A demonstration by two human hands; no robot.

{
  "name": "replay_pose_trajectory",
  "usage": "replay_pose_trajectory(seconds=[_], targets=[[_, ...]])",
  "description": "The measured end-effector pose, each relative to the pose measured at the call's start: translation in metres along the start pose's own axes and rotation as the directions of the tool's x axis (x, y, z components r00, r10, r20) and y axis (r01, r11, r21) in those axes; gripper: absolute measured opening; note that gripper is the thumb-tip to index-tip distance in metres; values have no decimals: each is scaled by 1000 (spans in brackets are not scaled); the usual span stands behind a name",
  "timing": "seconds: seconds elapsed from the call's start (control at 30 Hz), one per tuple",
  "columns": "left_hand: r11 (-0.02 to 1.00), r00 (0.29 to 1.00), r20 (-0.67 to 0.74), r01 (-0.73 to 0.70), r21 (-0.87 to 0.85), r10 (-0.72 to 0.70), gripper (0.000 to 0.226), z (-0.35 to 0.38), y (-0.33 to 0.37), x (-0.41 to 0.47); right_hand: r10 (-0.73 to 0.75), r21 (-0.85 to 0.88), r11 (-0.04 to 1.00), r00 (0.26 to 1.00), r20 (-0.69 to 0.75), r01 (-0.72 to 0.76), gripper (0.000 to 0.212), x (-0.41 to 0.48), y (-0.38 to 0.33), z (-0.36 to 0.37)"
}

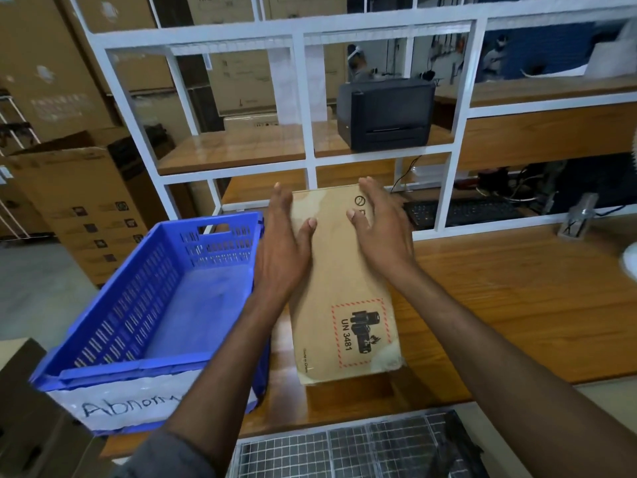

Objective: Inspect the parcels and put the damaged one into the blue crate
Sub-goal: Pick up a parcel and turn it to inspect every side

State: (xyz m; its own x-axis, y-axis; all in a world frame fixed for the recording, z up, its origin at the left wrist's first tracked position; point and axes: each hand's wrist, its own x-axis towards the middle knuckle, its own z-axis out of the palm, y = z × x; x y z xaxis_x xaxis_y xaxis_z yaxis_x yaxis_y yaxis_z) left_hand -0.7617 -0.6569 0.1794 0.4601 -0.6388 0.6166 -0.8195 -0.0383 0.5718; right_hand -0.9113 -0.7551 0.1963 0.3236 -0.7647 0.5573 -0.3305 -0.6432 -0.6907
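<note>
Cardboard parcel [339, 288] on wooden bench [517, 305], long axis running away from person, just right of empty blue crate [165, 298]; left hand [281, 257] and right hand [381, 236] flank far end, fingers spread, palms against sides, no closed grasp; near corner looks scuffed; left hand nearer crate
</note>
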Motion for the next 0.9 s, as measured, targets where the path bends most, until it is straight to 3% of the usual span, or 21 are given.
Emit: replay_pose_trajectory(seconds=[0.1, 0.2, 0.27, 0.43, 0.5, 0.6, 0.73, 0.9], targets=[[982, 982, 150, -135, 132, 115, 65, 15, -20, -18, -138, -251, 954, 984, 114, 163, 50, -17, 9, 14], [977, 978, 194, -108, 186, 71, 65, 25, -33, -26, -126, -325, 927, 972, 199, 187, 52, -30, 24, 27], [977, 976, 211, -95, 192, 54, 65, 27, -35, -23, -107, -282, 946, 977, 187, 158, 50, -30, 29, 32], [996, 991, 102, -84, 26, 81, 57, 19, -25, -26, 79, -31, 996, 993, -90, -82, 50, -10, 24, 29], [999, 999, -27, 35, -41, -36, 60, 11, -17, -25, 163, 16, 987, 983, -84, -162, 61, -1, 23, 22], [958, 944, -159, 283, -52, -288, 76, -3, -7, 4, 189, 106, 976, 982, 20, -190, 74, 14, 16, 15], [979, 979, -61, 198, 35, -196, 69, -3, 5, 34, 151, 83, 984, 986, 77, -157, 65, 25, 9, 20], [954, 968, 88, 247, -171, -235, 82, -8, -12, 27, 152, 162, 970, 971, 186, -183, 67, 21, 21, 19]])
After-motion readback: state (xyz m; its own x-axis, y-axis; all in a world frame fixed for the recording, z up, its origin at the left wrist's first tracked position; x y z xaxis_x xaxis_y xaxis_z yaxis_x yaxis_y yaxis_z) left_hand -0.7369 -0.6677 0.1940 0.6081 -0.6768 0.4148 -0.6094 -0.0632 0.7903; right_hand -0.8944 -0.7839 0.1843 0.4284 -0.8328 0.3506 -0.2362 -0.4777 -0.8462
